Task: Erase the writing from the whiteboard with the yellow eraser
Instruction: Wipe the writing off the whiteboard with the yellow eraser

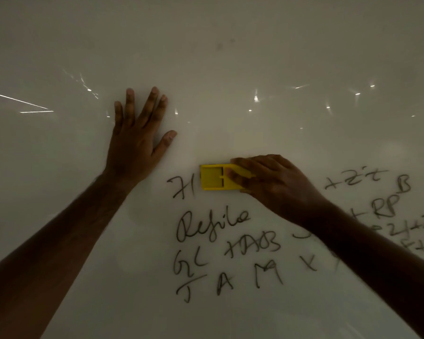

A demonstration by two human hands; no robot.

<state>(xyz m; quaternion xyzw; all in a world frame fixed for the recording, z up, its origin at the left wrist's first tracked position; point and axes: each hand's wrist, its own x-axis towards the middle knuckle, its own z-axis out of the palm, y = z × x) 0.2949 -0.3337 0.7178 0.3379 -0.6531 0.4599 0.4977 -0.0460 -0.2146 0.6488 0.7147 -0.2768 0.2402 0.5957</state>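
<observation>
Yellow eraser [212,177]: prob. light, rigid plastic; right hand [267,182] clamps its 3 o'clock end; left hand [137,138] flat, empty, on whiteboard [255,57].

Two bare forearms, no sleeves; left hand [137,133], right hand [272,182], ringless fingers.

Whiteboard [230,69] is carrying black handwriting [213,226] low and right of centre: "71" just left of the yellow eraser [212,177], then "Refile", "GL +DAB", and "J A M X" nearest. Far right is showing "+ Z i t B" and "+RP"; the lines under that are cut off, not readable.
</observation>
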